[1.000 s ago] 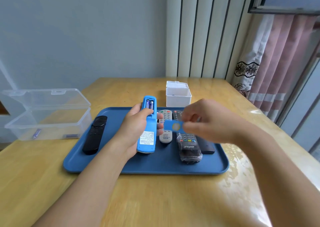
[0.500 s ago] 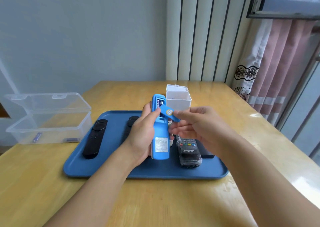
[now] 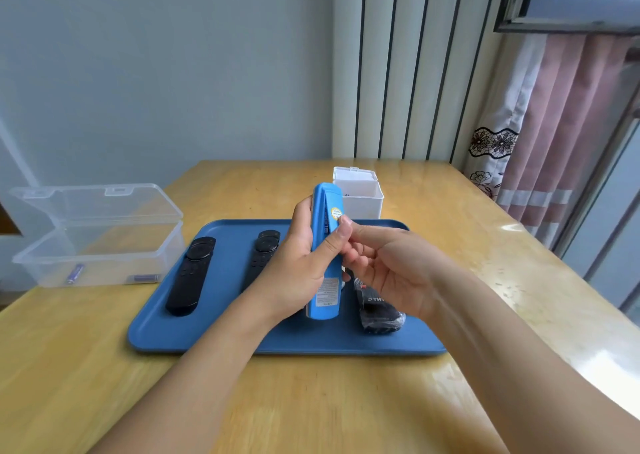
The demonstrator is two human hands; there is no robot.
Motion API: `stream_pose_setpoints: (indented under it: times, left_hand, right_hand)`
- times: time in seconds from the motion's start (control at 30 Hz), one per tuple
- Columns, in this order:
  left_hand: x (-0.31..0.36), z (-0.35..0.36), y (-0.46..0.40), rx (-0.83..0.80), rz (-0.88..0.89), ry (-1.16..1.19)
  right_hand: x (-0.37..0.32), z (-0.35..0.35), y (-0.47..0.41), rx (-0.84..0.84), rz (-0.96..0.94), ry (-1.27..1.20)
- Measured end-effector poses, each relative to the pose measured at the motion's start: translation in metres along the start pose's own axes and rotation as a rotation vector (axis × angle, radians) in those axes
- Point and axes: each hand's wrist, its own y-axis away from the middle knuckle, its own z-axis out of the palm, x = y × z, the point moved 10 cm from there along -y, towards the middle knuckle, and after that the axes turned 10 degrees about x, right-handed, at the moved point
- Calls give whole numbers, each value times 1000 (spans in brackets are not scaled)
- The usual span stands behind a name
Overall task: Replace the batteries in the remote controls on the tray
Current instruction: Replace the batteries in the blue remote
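The left hand (image 3: 304, 263) grasps one blue remote (image 3: 323, 246) above the tray (image 3: 221, 336), while the right hand (image 3: 391, 266) pinches its battery cover (image 3: 334, 213). Two black remotes (image 3: 190, 275) and one wrapped remote (image 3: 377, 310) lie on the tray.

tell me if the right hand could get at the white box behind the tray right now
Probably not at once: the right hand is busy pressing the cover onto the blue remote, which stands between it and the white box.
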Motion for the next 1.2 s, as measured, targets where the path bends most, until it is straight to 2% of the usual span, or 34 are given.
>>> stream_pose_setpoints:
  times: [0.1, 0.2, 0.3, 0.53, 0.6, 0.63, 0.73, 0.83, 0.9, 0.97, 1.03, 1.1, 1.2]
  left_hand:
    - [-1, 4, 3, -51, -2, -11]
    - [-9, 14, 8, -149, -75, 46]
    - [-8, 17, 11, -164, -125, 59]
    - [-4, 9, 9, -196, -172, 54]
    - [1, -2, 2, -111, -149, 41]
    - [5, -15, -4, -15, -104, 4]
    - [27, -83, -16, 402, 126, -200]
    - [39, -139, -8, 687, 195, -252]
    - [33, -158, -3, 723, 138, -290]
    - [19, -172, 2, 691, 35, -344]
    - [12, -189, 12, 675, -18, -411]
    - [14, -206, 22, 659, 8, -572]
    - [20, -211, 36, 569, 59, -895]
  right_hand:
    - [-6, -3, 1, -3, -50, 175]
    - [-22, -11, 1, 58, -193, 437]
    - [-37, -13, 3, 90, -343, 645]
    - [-43, -2, 2, 13, -513, 476]
    - [-48, 2, 6, 23, -588, 408]
    - [-54, 2, 11, 47, -645, 367]
    - [-65, 8, 27, 151, -831, 307]
    - [-44, 49, 38, 196, -1061, 599]
    - [-18, 91, 44, 146, -1231, 846]
    - [8, 124, 36, 99, -1281, 1092]
    - [26, 144, 20, 88, -1231, 1330]
    - [38, 152, 7, 96, -1170, 1507]
    - [49, 153, -5, 61, -1091, 1587]
